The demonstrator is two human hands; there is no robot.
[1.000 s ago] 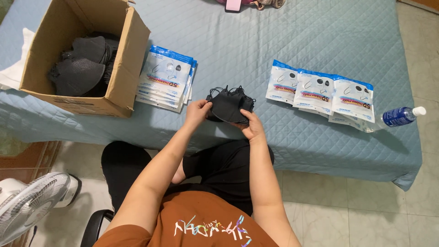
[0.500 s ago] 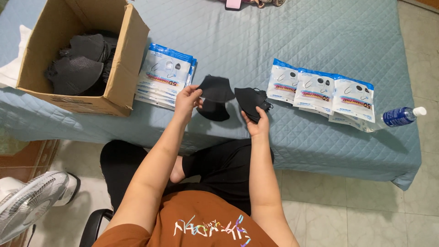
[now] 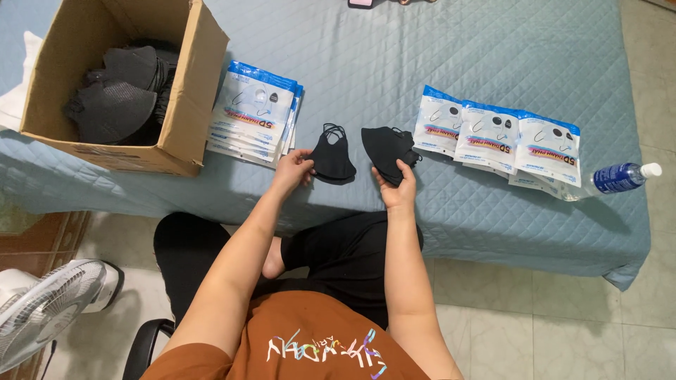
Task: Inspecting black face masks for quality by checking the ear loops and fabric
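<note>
Two black folded face masks lie on a pale blue quilted bed cover. The left hand pinches one mask by its edge; the right hand grips a small stack of masks. A cardboard box at left holds more black masks. Since half a second ago, the hands have drawn further apart.

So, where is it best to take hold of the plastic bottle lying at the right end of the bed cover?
Probably around the middle of the plastic bottle, coming from above with the fingers across its body. It lies on its side on the bed cover, white cap pointing right, so the round body is the widest free part. The packets lie close on its left, so approach from the right.
</note>
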